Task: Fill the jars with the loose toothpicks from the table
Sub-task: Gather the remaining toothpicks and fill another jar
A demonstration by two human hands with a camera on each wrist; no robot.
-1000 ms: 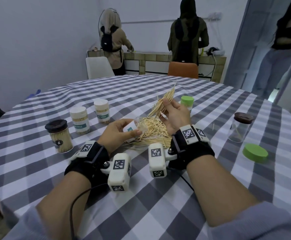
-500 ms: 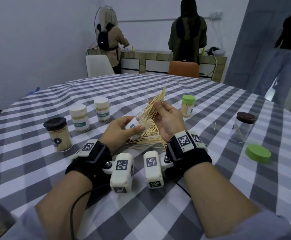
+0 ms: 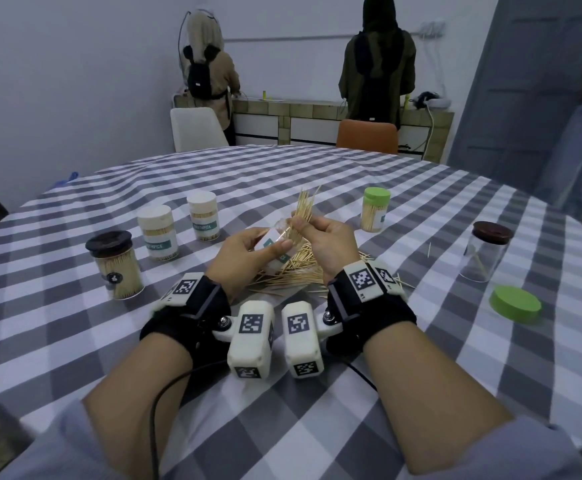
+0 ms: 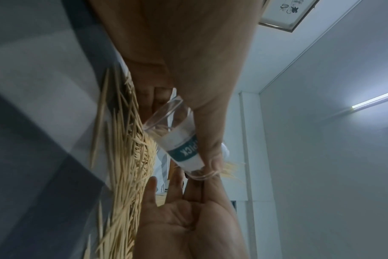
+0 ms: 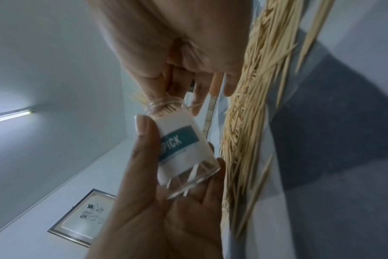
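At the far left of the desk (image 3: 75, 341) stand three capped, filled jars: a dark-lidded jar (image 3: 114, 265) and two white-capped jars (image 3: 159, 232), untouched. At centre the left hand (image 3: 244, 258) is wrapped around a clear labelled jar (image 5: 184, 149), tilted with its mouth toward the right hand (image 3: 331, 244), which pinches a bundle of toothpicks (image 3: 303, 216) whose lower tips are just inside the mouth. To seat them well, I judge the bundle should be squared, kept parallel to the jar's axis and released gradually while the jar stays tilted, or stray picks may catch the rim. The loose pile (image 3: 293, 271) lies under both hands. Farther right sit a green-capped jar (image 3: 375, 209), a nearly empty brown-lidded jar (image 3: 486, 251) and a loose green lid (image 3: 515, 303).
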